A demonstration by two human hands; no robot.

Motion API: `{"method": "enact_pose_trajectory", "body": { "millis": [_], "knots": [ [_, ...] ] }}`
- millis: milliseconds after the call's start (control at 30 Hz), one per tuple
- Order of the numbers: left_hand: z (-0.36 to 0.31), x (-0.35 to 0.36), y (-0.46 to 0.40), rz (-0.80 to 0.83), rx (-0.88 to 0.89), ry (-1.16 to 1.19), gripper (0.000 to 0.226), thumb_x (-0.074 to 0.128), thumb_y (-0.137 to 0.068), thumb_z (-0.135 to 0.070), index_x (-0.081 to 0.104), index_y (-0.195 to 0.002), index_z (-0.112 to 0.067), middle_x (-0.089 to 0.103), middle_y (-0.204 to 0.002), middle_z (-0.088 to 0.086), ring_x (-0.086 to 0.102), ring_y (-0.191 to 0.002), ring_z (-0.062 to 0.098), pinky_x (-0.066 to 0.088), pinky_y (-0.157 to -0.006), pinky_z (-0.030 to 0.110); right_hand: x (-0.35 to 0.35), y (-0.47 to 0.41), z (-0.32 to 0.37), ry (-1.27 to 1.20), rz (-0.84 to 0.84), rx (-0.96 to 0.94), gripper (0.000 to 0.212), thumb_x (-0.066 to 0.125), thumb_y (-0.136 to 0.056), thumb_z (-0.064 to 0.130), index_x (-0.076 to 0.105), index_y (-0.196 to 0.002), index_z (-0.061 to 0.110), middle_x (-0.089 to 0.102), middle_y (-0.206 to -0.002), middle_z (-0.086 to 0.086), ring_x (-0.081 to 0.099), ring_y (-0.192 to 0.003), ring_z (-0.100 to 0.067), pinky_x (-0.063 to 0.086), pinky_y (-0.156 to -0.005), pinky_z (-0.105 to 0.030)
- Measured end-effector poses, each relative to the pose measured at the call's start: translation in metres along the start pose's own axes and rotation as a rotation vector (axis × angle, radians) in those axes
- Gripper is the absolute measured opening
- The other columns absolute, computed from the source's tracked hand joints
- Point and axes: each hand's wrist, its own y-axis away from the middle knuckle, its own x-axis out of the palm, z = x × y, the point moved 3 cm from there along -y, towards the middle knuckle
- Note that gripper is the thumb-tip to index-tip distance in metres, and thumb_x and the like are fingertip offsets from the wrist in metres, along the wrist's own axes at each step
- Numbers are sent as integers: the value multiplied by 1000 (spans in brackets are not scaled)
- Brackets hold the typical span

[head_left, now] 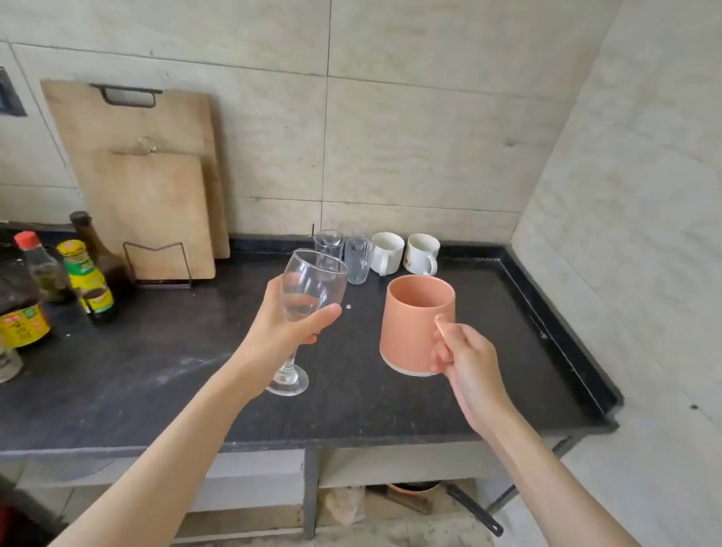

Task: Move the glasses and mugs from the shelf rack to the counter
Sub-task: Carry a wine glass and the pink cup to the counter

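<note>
My left hand (285, 327) grips a clear stemmed wine glass (308, 294) around its bowl, held upright above the dark counter (188, 352). My right hand (461, 361) holds a salmon-pink mug (412, 324) by its handle, also upright over the counter. At the back of the counter stand two clear tumblers (358, 258) and two white mugs (386, 253), the second white mug (421, 253) nearest the corner. The shelf rack is out of view.
Two wooden cutting boards (156, 200) lean on the wall in a wire stand. Several sauce bottles (83, 282) crowd the counter's left end. A raised black lip (567, 342) edges the counter's right side. A pan (455, 500) lies on the shelf below.
</note>
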Motion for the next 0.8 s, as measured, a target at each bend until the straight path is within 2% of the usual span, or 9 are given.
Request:
{"method": "enact_pose_trajectory", "body": {
  "millis": [100, 233, 333, 433, 567, 633, 700, 800],
  "knots": [
    [18, 25, -56, -30, -45, -16, 57, 71, -78, -29, 38, -124, -19, 56, -114, 4, 61, -94, 15, 51, -75, 26, -12, -70, -13, 13, 23, 44, 31, 52, -91, 24, 50, -64, 11, 39, -51, 4, 39, -57, -15, 36, -65, -34],
    [40, 66, -130, -45, -132, -28, 61, 74, -76, -31, 38, -125, -18, 55, -117, 6, 63, -97, 18, 53, -81, 32, -28, -159, -26, 106, 32, 122, 30, 53, -90, 28, 51, -65, 13, 44, -59, 3, 42, -61, -12, 36, -67, -29],
    [57, 92, -173, -41, -201, -45, 75, 75, -64, -41, 38, -125, -19, 56, -117, 4, 63, -98, 21, 52, -88, 41, -38, -210, -36, 193, 28, 137, 30, 52, -91, 26, 52, -65, 10, 49, -64, 1, 45, -63, -10, 35, -64, -24],
    [77, 108, -204, -67, -279, -76, 81, 75, -58, -45, 38, -125, -18, 58, -117, 1, 59, -106, 17, 49, -91, 40, -45, -249, -54, 246, 32, 181, 28, 52, -91, 27, 57, -73, 6, 55, -68, 1, 50, -67, -8, 38, -66, -22],
    [109, 126, -241, -92, -335, -97, 68, 79, -70, -28, 37, -123, -19, 57, -117, 0, 57, -109, 17, 48, -93, 40, -52, -291, -83, 264, 35, 261, 31, 53, -91, 28, 63, -83, -1, 59, -72, 3, 53, -71, -9, 40, -69, -24],
    [125, 136, -258, -87, -349, -111, 72, 79, -70, -26, 34, -127, -22, 56, -119, 1, 57, -108, 16, 47, -94, 41, -53, -307, -98, 261, 33, 294, 32, 53, -90, 28, 64, -87, -2, 59, -75, 2, 53, -74, -11, 40, -67, -23],
    [138, 145, -272, -85, -359, -129, 76, 78, -72, -24, 31, -131, -24, 54, -121, 3, 57, -109, 17, 47, -91, 36, -52, -320, -112, 270, 36, 318, 33, 52, -91, 30, 63, -91, -1, 60, -81, 0, 53, -77, -12, 41, -68, -23],
    [155, 156, -295, -99, -354, -166, 76, 78, -72, -21, 31, -131, -27, 50, -121, 4, 53, -108, 16, 46, -78, 24, -48, -340, -132, 281, 45, 341, 31, 51, -91, 34, 61, -87, 5, 61, -89, -3, 54, -84, -14, 42, -74, -27]
  ]
}}
